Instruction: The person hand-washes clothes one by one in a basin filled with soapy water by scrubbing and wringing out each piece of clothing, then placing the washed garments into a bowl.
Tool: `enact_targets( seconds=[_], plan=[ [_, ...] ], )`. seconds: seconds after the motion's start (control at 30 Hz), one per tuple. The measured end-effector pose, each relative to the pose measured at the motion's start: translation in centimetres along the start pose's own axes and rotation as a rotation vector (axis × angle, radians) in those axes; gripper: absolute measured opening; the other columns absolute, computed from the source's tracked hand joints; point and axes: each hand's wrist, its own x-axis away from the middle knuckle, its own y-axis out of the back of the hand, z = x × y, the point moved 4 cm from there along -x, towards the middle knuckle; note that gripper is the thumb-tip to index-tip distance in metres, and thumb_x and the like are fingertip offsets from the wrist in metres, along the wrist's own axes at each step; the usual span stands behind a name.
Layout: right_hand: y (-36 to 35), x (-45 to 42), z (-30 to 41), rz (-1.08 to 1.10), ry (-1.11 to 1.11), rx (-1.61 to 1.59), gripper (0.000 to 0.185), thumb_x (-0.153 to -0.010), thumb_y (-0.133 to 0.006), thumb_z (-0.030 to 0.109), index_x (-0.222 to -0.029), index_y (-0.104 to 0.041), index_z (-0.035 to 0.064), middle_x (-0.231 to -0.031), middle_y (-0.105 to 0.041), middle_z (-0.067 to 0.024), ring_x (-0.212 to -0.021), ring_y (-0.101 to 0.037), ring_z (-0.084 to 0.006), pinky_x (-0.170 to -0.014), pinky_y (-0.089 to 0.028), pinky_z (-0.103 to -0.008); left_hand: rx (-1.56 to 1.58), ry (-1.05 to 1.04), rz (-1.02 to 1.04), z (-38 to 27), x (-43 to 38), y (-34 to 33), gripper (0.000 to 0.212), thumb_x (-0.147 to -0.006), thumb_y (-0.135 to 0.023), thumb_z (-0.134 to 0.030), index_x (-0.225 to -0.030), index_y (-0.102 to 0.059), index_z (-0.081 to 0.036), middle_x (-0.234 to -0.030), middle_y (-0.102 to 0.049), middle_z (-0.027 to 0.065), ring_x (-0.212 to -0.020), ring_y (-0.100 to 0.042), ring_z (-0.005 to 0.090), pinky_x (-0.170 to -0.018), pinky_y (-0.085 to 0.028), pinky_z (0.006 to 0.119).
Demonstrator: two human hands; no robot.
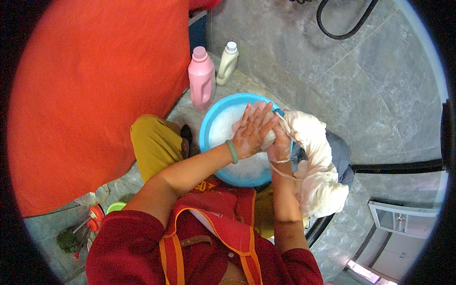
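A light blue basin holds white suds before me. Over it, my left hand, with a green bangle at the wrist, lies flat with fingers apart on a bunched wet white cloth. My right hand, with a thin silver-coloured bangle, grips the cloth from the right; its fingers are mostly hidden under my left hand. A long twisted part of the white cloth hangs over the basin's right side beside my right forearm. A small blue piece shows by the cloth at the rim.
A pink plastic bottle and a cream bottle with a white cap stand beyond the basin. Large red fabric covers the left side. Dark grey fabric lies behind the hanging cloth. A black hose loops at the top right.
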Motion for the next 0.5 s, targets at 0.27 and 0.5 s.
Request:
enact_targets(
  seconds=[0.27,0.5],
  plan=[
    [-2.7,1.9,1.3,0.080,-0.186,-0.126,0.038,-0.072,-0.060,0.000,-0.108,-0.048,0.0028,-0.104,-0.052,-0.0051,-0.096,-0.050,-0.0177,-0.084,-0.040,-0.0279,0.372,0.403,0.153,1.0,0.5,-1.1,0.079,-0.057,-0.068,-0.015,-0.124,-0.029,-0.004,-0.117,-0.044,0.0188,-0.109,-0.041,0.0333,-0.093,-0.030,0.045],
    [-1.1,1.7,0.1,0.042,-0.205,0.003,0.043,-0.068,-0.062,0.003,-0.108,-0.046,0.0018,-0.099,-0.052,-0.0066,-0.090,-0.051,-0.0185,-0.081,-0.042,-0.0288,0.352,0.189,-0.023,2.5,1.3,-2.9,0.041,-0.059,-0.064,-0.020,-0.095,-0.052,-0.005,-0.090,-0.055,0.0131,-0.086,-0.049,0.0338,-0.078,-0.037,0.041]
  ],
)
